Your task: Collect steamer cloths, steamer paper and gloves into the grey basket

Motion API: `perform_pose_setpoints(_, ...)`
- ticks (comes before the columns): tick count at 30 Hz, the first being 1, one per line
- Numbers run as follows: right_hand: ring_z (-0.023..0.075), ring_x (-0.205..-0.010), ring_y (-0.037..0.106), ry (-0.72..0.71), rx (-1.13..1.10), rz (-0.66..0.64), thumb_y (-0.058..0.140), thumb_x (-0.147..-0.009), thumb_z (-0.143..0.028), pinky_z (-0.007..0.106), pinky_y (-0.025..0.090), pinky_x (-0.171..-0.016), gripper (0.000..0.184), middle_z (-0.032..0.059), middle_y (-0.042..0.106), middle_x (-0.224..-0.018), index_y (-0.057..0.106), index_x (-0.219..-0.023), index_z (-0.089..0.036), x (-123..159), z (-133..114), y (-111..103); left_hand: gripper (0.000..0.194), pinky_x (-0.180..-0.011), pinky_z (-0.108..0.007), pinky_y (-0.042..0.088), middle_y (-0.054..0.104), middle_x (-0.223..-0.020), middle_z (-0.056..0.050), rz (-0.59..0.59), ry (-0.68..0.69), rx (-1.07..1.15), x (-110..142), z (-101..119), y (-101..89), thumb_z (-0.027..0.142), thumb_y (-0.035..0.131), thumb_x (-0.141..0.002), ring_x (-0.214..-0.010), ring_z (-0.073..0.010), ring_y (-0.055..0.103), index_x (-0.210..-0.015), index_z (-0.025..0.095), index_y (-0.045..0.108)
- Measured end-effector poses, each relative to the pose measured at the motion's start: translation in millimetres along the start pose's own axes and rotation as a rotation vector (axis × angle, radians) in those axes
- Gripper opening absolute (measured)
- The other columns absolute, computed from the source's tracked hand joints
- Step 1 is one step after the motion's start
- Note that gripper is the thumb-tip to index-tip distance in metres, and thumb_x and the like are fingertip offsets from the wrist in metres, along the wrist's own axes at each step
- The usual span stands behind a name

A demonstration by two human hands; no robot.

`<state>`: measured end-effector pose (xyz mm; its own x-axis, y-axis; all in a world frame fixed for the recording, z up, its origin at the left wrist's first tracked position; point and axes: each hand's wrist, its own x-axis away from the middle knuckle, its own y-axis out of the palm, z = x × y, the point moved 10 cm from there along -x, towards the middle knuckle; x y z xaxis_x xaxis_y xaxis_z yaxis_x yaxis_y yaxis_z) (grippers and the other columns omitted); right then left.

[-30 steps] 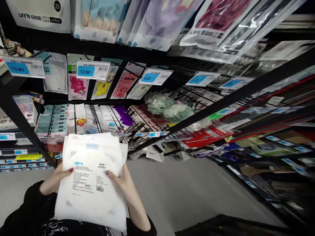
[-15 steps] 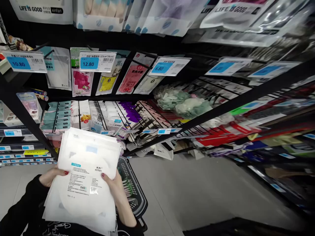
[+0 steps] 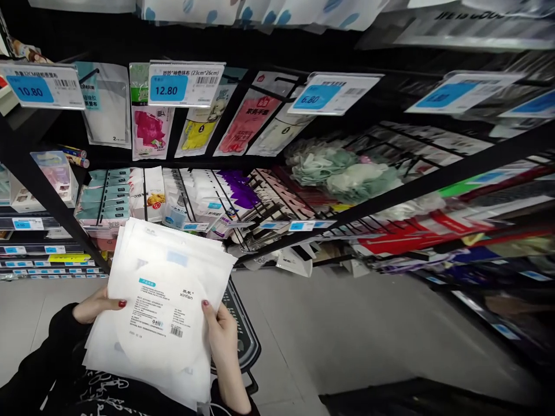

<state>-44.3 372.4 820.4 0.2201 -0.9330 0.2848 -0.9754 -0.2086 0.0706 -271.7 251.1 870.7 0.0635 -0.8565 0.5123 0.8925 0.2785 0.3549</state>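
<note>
A stack of flat white plastic packets point(image 3: 160, 277) is held up in front of my body, its printed side facing me. Text, a barcode and the word "xinfan" show on the top packet. My left hand point(image 3: 97, 303) grips the stack's left edge, thumb on the front and fingers behind it. On the right edge, my right hand point(image 3: 222, 329) clasps the packets the same way, thumb across the face. The stack hides most fingertips. Behind and partly under it is a dark shopping basket point(image 3: 245, 341).
Ahead stands a black shelf rack with price tags point(image 3: 186, 84) and hanging packs of gloves point(image 3: 151, 130). Lower hooks hold teal packs point(image 3: 106, 196) and mesh bath puffs point(image 3: 364, 182). Grey tiled floor point(image 3: 312, 323) runs along the aisle at right.
The stack and both hands have shifted slightly right in view. My right hand sits a little lower, with more of its fingers showing. The shelves appear higher in view and shifted slightly right.
</note>
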Motion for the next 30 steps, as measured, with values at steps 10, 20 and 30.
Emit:
perform_pose_setpoints(10, 0.0181, -0.063, 0.054, -0.148, 0.11, 0.309, 0.05, -0.081, -0.051, 0.026, 0.042, -0.057, 0.038, 0.0056, 0.06, -0.066, 0.06, -0.076, -0.015, 25, -10, -30, 0.064, -0.095, -0.044, 0.043, 0.068, -0.114, -0.018, 0.223, -0.061, 0.177, -7, -28, -28.2, 0.044, 0.068, -0.072, -0.112, -0.034, 0.057, -0.125, 0.011, 0.054)
perform_pose_setpoints(20, 0.0117, -0.051, 0.042, -0.22, 0.05, 0.246, 0.048, -0.079, -0.06, 0.022, 0.036, -0.047, 0.046, -0.0009, 0.047, -0.055, 0.045, -0.061, -0.018, 5, -22, -29, 0.039, -0.089, -0.047, 0.047, 0.076, -0.094, -0.01, 0.176, 0.015, 0.055, -17, -19, -25.2, 0.015, 0.077, -0.057, -0.103, -0.039, 0.061, -0.095, 0.016, 0.073)
perform_pose_setpoints(30, 0.0089, -0.039, 0.033, -0.396, 0.308, 0.156, 0.046, -0.082, -0.053, 0.022, 0.027, -0.042, 0.04, -0.0039, 0.04, -0.044, 0.054, -0.066, -0.017, -13, -69, -41, 0.068, -0.092, -0.051, 0.045, 0.072, -0.107, -0.012, 0.188, 0.1, 0.043, -1, 1, -14.5, 0.01, 0.079, -0.054, -0.104, -0.0397, 0.06, -0.119, 0.02, 0.062)
